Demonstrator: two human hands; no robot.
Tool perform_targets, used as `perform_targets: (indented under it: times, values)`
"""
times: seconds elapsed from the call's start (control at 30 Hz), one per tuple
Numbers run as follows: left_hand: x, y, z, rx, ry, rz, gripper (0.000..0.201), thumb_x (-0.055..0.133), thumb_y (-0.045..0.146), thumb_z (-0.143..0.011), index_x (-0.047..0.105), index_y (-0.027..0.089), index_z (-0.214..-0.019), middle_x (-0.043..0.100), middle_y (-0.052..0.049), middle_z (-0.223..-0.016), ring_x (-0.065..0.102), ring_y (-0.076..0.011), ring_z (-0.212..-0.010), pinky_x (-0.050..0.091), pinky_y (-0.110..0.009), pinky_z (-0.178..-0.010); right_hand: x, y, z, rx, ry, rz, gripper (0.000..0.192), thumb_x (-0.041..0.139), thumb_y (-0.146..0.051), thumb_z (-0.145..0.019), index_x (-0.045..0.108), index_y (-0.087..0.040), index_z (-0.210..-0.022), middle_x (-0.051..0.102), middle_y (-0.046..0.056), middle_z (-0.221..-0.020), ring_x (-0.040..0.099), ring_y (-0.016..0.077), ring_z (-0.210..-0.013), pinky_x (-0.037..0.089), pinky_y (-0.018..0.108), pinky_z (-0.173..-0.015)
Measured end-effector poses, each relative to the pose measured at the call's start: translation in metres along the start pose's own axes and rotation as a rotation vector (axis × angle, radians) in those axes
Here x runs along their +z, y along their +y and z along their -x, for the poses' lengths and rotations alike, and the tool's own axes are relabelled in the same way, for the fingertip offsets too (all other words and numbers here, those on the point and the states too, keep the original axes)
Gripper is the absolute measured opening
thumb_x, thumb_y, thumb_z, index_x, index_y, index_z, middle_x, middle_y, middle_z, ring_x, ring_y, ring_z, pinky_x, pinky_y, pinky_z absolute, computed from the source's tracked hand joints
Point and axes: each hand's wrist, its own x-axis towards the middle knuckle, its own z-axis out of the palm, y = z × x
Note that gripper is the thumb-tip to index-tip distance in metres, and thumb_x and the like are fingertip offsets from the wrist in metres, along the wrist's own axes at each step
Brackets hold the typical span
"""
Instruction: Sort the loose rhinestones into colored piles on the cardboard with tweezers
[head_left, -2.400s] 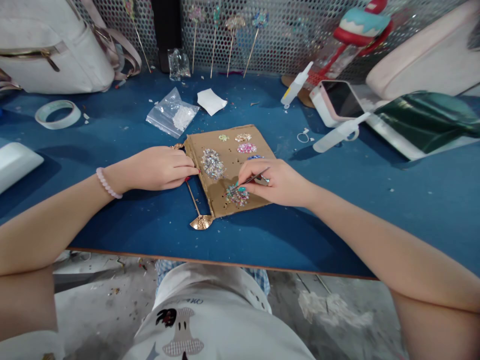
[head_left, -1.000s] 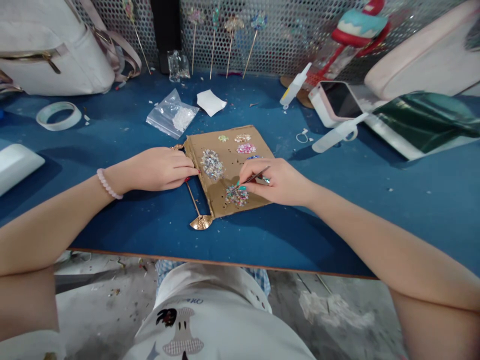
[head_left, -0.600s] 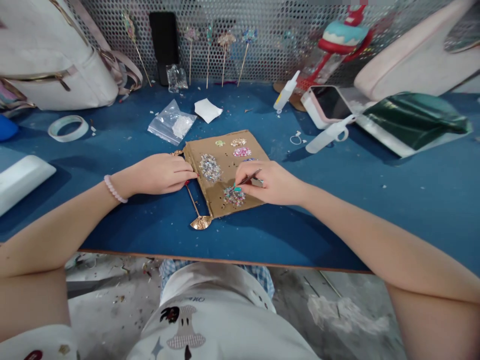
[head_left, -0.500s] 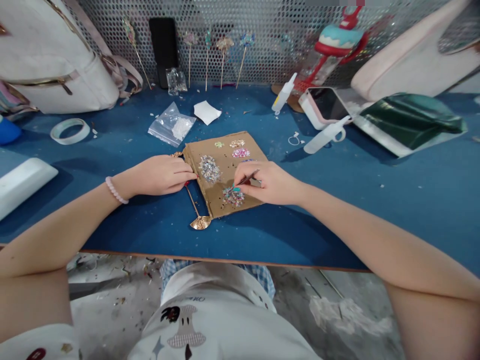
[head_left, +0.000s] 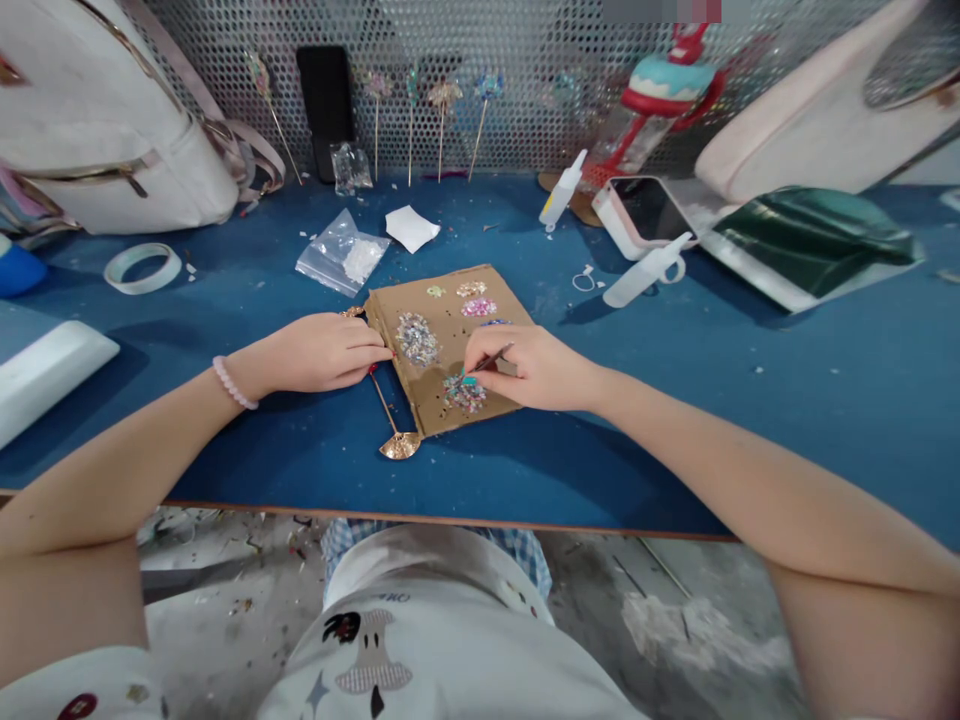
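Two hands: left hand (head_left: pixel 319 352), right hand (head_left: pixel 534 366). One cardboard sheet (head_left: pixel 444 345) with about six bead piles (head_left: pixel 418 338). One gold hairpin (head_left: pixel 391 425). Two white squeeze bottles (head_left: pixel 642 276). One tape roll (head_left: pixel 142 268). Five decorated sticks (head_left: pixel 442 118) at back.

My right hand (head_left: pixel 536 368) pinches thin metal tweezers (head_left: pixel 491 359) over glittery beads (head_left: pixel 463 392) on brown cardboard (head_left: pixel 439 400); my left hand (head_left: pixel 319 352) pins a gold fan-tipped hairpin (head_left: pixel 397 440).

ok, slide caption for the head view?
Right hand works tweezers over sequins on cardboard; left hand rests on gold hairpin.
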Motion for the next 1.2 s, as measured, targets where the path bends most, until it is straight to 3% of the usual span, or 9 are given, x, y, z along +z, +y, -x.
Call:
perform_targets:
  times: [0.97, 1.2]
  values:
    - [0.0037, -0.0010, 0.0008, -0.059, -0.025, 0.092, 0.031, 0.045, 0.024, -0.097, 0.068, 0.017, -0.117, 0.073, -0.011, -0.110, 0.068, -0.0197, -0.098, 0.053, -0.031, -0.084, 0.0023, 0.0009, -0.0013, -0.013, -0.006, -0.037, 0.013, 0.051, -0.024, -0.088, 0.057, -0.021, -0.077, 0.066, 0.004, -0.078, 0.057, 0.0155, -0.071, 0.043, 0.030, -0.066]
    - [0.0037, -0.0010, 0.0005, -0.045, -0.009, 0.073, 0.032, 0.043, 0.024, -0.099, 0.068, 0.016, -0.117, 0.073, -0.012, -0.108, 0.068, -0.0198, -0.096, 0.053, -0.030, -0.081, -0.0036, 0.0083, -0.0008, 0.079, 0.102, -0.020, 0.013, 0.055, -0.028, -0.086, 0.058, -0.021, -0.077, 0.065, 0.003, -0.077, 0.057, 0.0150, -0.070, 0.043, 0.030, -0.066]
